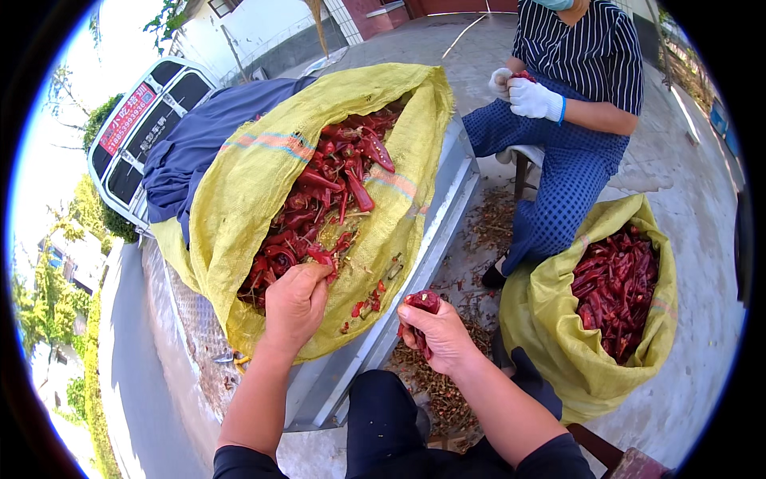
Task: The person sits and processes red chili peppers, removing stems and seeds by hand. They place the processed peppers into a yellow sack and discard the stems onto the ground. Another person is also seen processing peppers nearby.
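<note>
A large yellow woven sack (251,179) lies open on a truck bed, with dried red chili peppers (311,197) heaped in its mouth. At the heap's near edge, my left hand (296,305) pinches a red chili pepper (323,257) between thumb and fingers. My right hand (440,338), just beyond the metal side of the bed, is closed around several dried red peppers (423,302). Loose stems and pepper bits (371,299) lie on the sack between the hands. To the right, a second yellow sack (538,323) stands upright on the ground, filled with red peppers (619,287).
A seated person (574,78) in white gloves holds a red pepper across from me. The truck bed's metal side (419,257) runs beside my knees. Stem litter (455,383) covers the ground below. Dark blue cloth (209,132) drapes the sack. A metal-bladed tool (224,358) lies on the bed.
</note>
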### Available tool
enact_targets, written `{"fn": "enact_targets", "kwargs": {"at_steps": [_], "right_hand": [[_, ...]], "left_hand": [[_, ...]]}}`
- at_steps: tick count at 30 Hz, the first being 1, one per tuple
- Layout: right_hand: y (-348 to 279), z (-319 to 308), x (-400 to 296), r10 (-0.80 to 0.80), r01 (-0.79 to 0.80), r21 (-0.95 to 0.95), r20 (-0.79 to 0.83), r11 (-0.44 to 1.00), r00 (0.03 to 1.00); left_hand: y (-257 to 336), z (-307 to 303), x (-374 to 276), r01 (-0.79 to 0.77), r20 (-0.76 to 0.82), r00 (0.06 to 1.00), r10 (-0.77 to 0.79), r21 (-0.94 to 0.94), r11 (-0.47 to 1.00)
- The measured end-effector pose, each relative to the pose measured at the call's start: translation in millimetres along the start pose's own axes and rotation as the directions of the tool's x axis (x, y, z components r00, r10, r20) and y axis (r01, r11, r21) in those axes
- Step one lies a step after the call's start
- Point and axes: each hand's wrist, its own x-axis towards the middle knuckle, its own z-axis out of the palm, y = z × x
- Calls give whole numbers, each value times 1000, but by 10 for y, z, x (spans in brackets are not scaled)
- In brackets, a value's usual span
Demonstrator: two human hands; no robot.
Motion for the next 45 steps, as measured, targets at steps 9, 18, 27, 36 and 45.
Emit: {"fn": "enact_targets", "kwargs": {"at_steps": [9, 18, 27, 36, 45], "right_hand": [[231, 136, 91, 82, -78, -51, 90, 996, 993], [-25, 111, -18, 12, 104, -493, 226, 863, 974], [-145, 19, 65, -258, 298, -777, 179, 555, 949], [-77, 169, -105, -51, 276, -814, 292, 512, 955], [-79, 139, -181, 44, 180, -592, 344, 786, 938]], "left_hand": [[582, 71, -722, -303, 183, 933, 310, -67, 951], [412, 77, -644, 561, 395, 823, -407, -676, 478], [399, 19, -629, 219, 150, 974, -169, -449, 866], [586, 120, -635, 62, 92, 995, -33, -325, 944], [715, 339, -852, 449, 436, 768, -469, -889, -92]]}}
